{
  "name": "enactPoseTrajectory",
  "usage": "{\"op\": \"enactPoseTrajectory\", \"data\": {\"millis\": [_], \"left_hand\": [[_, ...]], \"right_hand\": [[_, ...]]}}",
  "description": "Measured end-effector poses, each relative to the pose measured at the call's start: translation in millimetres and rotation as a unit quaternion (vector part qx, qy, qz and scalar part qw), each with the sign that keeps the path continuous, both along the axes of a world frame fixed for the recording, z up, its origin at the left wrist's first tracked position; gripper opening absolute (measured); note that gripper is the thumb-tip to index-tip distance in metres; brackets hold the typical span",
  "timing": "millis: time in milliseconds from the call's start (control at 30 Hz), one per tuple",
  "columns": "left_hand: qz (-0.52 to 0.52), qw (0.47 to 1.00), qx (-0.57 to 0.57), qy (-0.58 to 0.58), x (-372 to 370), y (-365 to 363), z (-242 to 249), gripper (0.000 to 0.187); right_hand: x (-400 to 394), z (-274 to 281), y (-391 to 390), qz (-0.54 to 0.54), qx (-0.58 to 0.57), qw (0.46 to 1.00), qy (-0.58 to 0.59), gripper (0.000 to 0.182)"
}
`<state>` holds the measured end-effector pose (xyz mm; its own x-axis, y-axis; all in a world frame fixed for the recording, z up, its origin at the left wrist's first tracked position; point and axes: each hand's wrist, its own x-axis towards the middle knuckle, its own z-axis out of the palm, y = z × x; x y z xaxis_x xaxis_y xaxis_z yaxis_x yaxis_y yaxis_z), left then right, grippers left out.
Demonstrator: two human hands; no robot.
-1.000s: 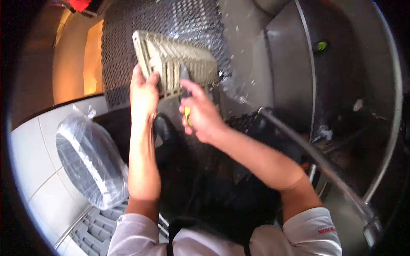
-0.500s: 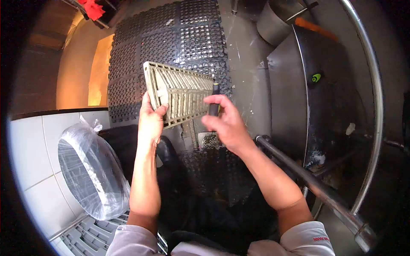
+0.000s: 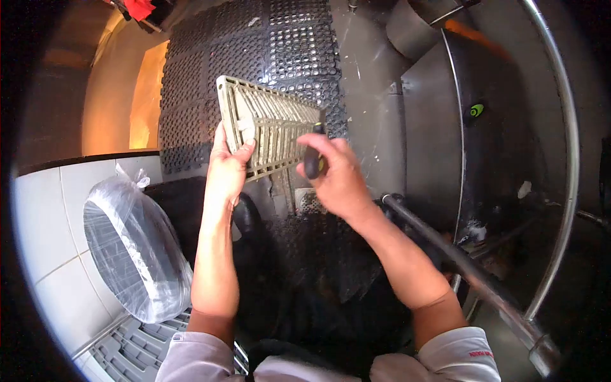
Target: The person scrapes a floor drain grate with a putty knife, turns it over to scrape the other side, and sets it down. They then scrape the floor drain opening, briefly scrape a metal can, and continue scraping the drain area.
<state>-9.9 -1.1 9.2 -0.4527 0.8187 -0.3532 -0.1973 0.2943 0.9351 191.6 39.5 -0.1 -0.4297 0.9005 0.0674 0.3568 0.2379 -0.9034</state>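
Observation:
My left hand [image 3: 230, 164] grips the near left edge of a cream slatted panel [image 3: 275, 130], thumb on its face and the other fingers behind. The panel is held up, tilted, over the floor. Its slats run in two rows and look grimy. At its right end, my right hand [image 3: 340, 172] is closed around a black handle [image 3: 311, 165] with yellow-green marks. The working end of this tool is hidden, so its kind cannot be told. It appears to be against or just in front of the panel's right edge.
A black perforated rubber mat [image 3: 238, 60] covers the floor ahead. Left, a plastic-wrapped oval bundle [image 3: 137, 248] rests on a grey crate [image 3: 137, 347] beside white tiles. Metal rails [image 3: 445, 251] and a dark metal cabinet [image 3: 439, 137] stand to the right, with a metal pot [image 3: 410, 32] behind.
The black handle has gone from nearly upright to tilted, its lower end swinging left. My right hand has closed more around it and shifted slightly. The panel has risen a little in view.

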Motion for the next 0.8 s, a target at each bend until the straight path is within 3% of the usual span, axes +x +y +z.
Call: {"op": "enactPoseTrajectory", "data": {"millis": [67, 133, 200, 367, 467, 633, 800], "left_hand": [[-0.003, 1.0, 0.005, -0.003, -5, -1, -8, 0.059], [0.022, 1.0, -0.001, -0.016, -3, 1, -2, 0.06], [0.02, 1.0, -0.002, -0.016, -8, -1, -7, 0.06], [0.006, 1.0, -0.006, -0.021, -8, -2, -5, 0.061], [0.002, 1.0, -0.014, -0.011, -9, -2, -6, 0.061], [-0.005, 1.0, -0.009, -0.012, -4, -1, -1, 0.06], [-0.024, 0.999, -0.019, -0.008, -4, 1, 4, 0.057]], "right_hand": [[4, 5, 8, -0.024, -0.065, 0.997, -0.028, 0.042], [6, -8, 15, -0.05, -0.019, 0.997, 0.056, 0.046], [5, -11, 19, -0.054, -0.139, 0.967, 0.206, 0.046], [2, 4, 21, -0.105, -0.226, 0.908, 0.336, 0.033], [3, -11, 23, -0.088, -0.183, 0.936, 0.286, 0.032], [-6, -17, 22, -0.084, -0.177, 0.939, 0.282, 0.03], [-8, -22, 21, -0.054, -0.123, 0.979, 0.154, 0.028]]}}
